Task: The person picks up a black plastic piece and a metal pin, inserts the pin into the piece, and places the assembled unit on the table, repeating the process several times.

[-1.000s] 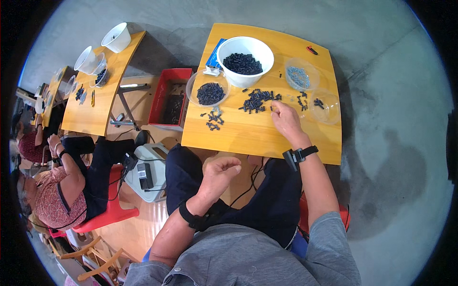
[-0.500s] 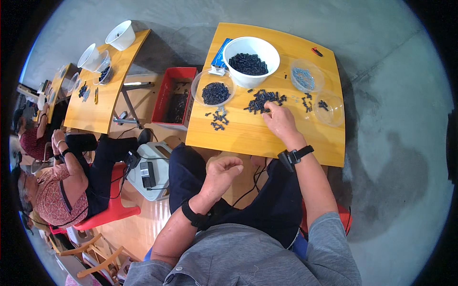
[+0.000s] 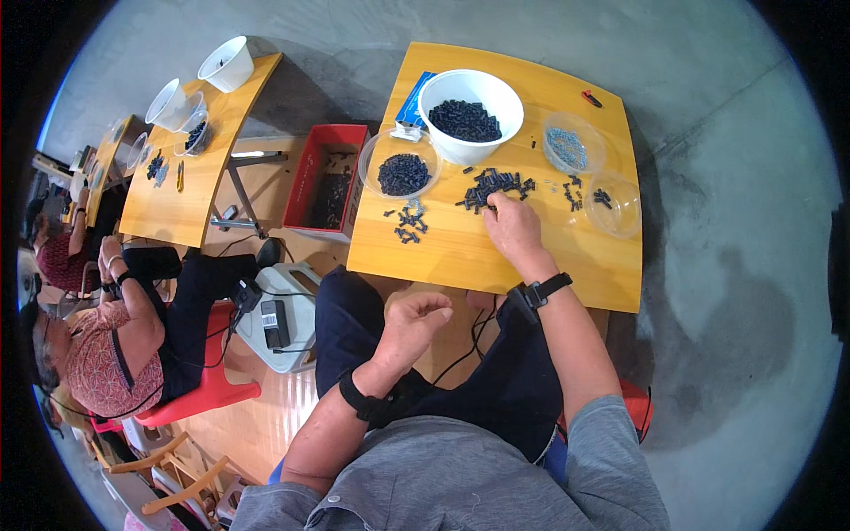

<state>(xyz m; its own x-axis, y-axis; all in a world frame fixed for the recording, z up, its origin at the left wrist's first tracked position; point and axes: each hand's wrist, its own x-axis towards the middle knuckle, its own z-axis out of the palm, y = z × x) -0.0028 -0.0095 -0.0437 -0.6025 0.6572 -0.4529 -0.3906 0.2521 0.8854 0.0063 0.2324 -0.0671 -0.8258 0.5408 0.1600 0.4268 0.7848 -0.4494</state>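
Observation:
My right hand [image 3: 515, 232] reaches over the wooden table [image 3: 425, 261], its fingers drawn together at the near edge of a loose pile of small black parts [image 3: 498, 183]. Whatever is between its fingertips is too small to make out. Above my lap, short of the table edge, my left hand [image 3: 414, 326] is curled closed, thumb against the fingers; anything inside is hidden. Left of the pile, a clear round tub [image 3: 365, 168] holds many black parts. In front of it lie several black pieces with pale metal ends [image 3: 409, 226].
A white bucket [image 3: 428, 87] of black parts stands behind the pile, beside a blue box [image 3: 409, 111]. To the right are clear tubs [image 3: 574, 146] [image 3: 625, 221] and a red-black tool [image 3: 591, 99]. A red bin [image 3: 299, 190] sits left; a co-worker [image 3: 111, 354] sits farther left.
My right hand has drawn back slightly and to the left, from on the pile to its near edge. My left hand stays curled in the same place.

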